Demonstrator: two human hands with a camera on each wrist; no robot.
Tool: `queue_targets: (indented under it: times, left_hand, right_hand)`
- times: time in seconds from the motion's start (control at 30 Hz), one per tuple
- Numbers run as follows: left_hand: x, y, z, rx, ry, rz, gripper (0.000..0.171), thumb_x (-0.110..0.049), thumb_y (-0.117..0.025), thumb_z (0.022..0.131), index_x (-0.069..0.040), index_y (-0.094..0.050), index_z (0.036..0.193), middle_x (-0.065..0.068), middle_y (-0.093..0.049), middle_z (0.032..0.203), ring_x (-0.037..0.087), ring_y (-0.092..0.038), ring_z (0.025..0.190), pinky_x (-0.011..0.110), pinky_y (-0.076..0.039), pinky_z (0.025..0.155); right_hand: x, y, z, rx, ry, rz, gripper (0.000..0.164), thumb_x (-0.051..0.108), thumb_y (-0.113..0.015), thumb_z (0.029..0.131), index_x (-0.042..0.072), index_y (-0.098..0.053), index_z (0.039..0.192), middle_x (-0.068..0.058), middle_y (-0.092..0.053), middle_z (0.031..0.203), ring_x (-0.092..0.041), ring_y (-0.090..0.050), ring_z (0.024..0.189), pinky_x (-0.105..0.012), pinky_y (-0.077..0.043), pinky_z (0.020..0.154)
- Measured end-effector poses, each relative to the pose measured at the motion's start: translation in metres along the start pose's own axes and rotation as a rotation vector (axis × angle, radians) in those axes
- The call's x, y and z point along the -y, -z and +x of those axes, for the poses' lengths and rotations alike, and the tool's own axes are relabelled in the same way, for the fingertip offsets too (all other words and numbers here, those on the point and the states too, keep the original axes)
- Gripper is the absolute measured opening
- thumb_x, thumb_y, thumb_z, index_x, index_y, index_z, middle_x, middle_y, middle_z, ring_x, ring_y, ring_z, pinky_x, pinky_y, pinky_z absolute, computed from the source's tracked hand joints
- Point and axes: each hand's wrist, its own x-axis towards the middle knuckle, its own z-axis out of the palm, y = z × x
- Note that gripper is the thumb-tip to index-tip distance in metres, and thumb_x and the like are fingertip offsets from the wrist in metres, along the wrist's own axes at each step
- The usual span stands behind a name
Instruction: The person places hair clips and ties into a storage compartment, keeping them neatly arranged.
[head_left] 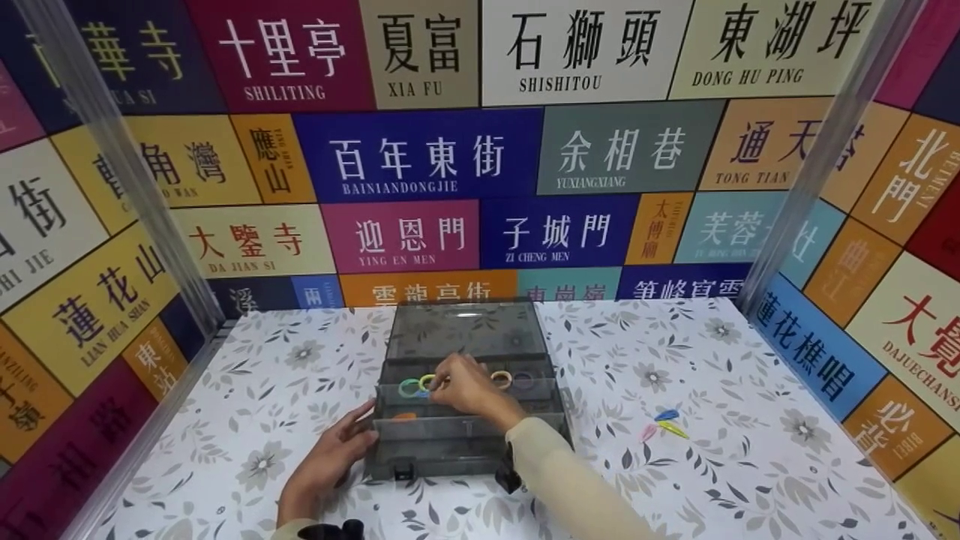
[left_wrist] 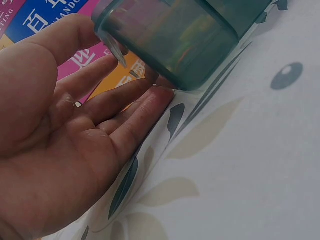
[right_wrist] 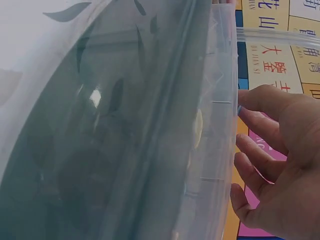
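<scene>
Dk translucent box sits btwn the hands on floral cloth, lid tipped back. L hand is at its L side, fingers extended & touching the wall, not clenched; palm partly up in the wrist view. R hand is above the rear compartments, forearm angled in from lower R, fingers bent downward; can't tell if it's pinching anything. Green ring lies just L of it, peach ring just R. Blue clip, yellow clip & pink clip lie well R of box.
</scene>
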Motion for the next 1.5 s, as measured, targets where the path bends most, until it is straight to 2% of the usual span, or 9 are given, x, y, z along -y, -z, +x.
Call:
queue_targets:
  times: [0.13,0.33,0.5,0.63,0.87,1.1,1.23,1.4,1.5]
  left_hand:
    - [-0.001,0.0,-0.001,0.0,0.001,0.003,0.065,-0.021,-0.058,0.101,-0.012,-0.03,0.159,0.03,-0.035,0.157,0.043,-0.042,0.143,0.054,-0.043,0.115]
    - [-0.001,-0.002,-0.001,-0.001,0.006,0.016,0.066,-0.022,-0.058,0.101,-0.011,-0.029,0.159,0.031,-0.032,0.158,0.046,-0.038,0.145,0.057,-0.038,0.117]
    - [-0.001,-0.003,0.0,-0.016,0.015,0.002,0.066,-0.022,-0.06,0.1,-0.013,-0.032,0.158,0.029,-0.034,0.158,0.044,-0.037,0.146,0.057,-0.038,0.118]
    - [0.0,-0.003,0.001,-0.016,0.007,0.004,0.066,-0.023,-0.061,0.099,-0.012,-0.033,0.158,0.029,-0.033,0.158,0.044,-0.036,0.147,0.057,-0.038,0.117]
    - [0.001,-0.003,0.001,-0.015,-0.008,-0.011,0.065,-0.022,-0.06,0.1,-0.012,-0.032,0.158,0.028,-0.036,0.157,0.041,-0.039,0.146,0.054,-0.039,0.117]
    - [0.001,-0.004,0.001,-0.032,0.005,-0.013,0.065,-0.022,-0.061,0.099,-0.013,-0.034,0.158,0.028,-0.039,0.156,0.041,-0.042,0.144,0.053,-0.042,0.115]
    - [0.001,-0.004,0.002,-0.03,0.011,-0.01,0.064,-0.02,-0.06,0.1,-0.013,-0.033,0.158,0.028,-0.037,0.157,0.042,-0.041,0.144,0.055,-0.042,0.115]
    - [0.002,-0.002,0.004,-0.035,0.025,-0.005,0.065,-0.021,-0.061,0.099,-0.014,-0.034,0.157,0.027,-0.038,0.157,0.042,-0.042,0.144,0.055,-0.042,0.115]
    - [0.003,-0.001,0.005,-0.037,0.029,-0.008,0.064,-0.021,-0.061,0.099,-0.015,-0.034,0.157,0.026,-0.04,0.156,0.041,-0.043,0.143,0.054,-0.043,0.115]
  right_hand:
    - [0.0,-0.002,0.001,0.019,-0.028,0.007,0.008,0.015,-0.077,0.084,0.013,-0.083,0.09,0.002,-0.076,0.101,-0.027,-0.062,0.108,-0.06,-0.037,0.109]
    - [0.002,-0.007,0.001,0.051,-0.089,-0.01,0.004,0.019,-0.08,0.085,0.017,-0.083,0.087,0.002,-0.075,0.114,-0.034,-0.052,0.134,-0.071,-0.016,0.121]
    - [0.001,-0.01,0.001,0.071,-0.147,-0.03,0.005,0.024,-0.081,0.084,0.019,-0.083,0.085,0.006,-0.073,0.112,-0.029,-0.051,0.134,-0.065,-0.014,0.125]
    - [0.001,-0.012,0.001,0.076,-0.162,-0.03,0.003,0.023,-0.081,0.084,0.022,-0.082,0.082,0.008,-0.074,0.104,-0.026,-0.053,0.131,-0.063,-0.012,0.126]
    - [0.002,-0.014,0.0,0.067,-0.134,-0.068,0.007,0.021,-0.081,0.083,0.024,-0.081,0.077,0.008,-0.074,0.096,-0.025,-0.059,0.114,-0.065,-0.016,0.124]
    - [0.002,-0.015,-0.001,0.074,-0.135,-0.085,0.001,0.021,-0.084,0.081,0.021,-0.082,0.08,0.007,-0.074,0.097,-0.025,-0.058,0.113,-0.064,-0.015,0.125]
    - [0.003,-0.012,-0.001,0.083,-0.113,-0.086,0.007,0.021,-0.083,0.081,0.018,-0.083,0.088,0.004,-0.076,0.102,-0.027,-0.058,0.116,-0.067,-0.019,0.122]
    - [0.003,-0.003,-0.002,0.075,-0.06,-0.077,0.011,0.021,-0.083,0.081,0.018,-0.083,0.092,0.004,-0.077,0.105,-0.028,-0.059,0.113,-0.06,-0.033,0.114]
    - [0.004,0.002,-0.004,0.064,-0.036,-0.072,0.012,0.021,-0.083,0.082,0.018,-0.083,0.093,0.004,-0.075,0.107,-0.027,-0.059,0.11,-0.056,-0.038,0.106]
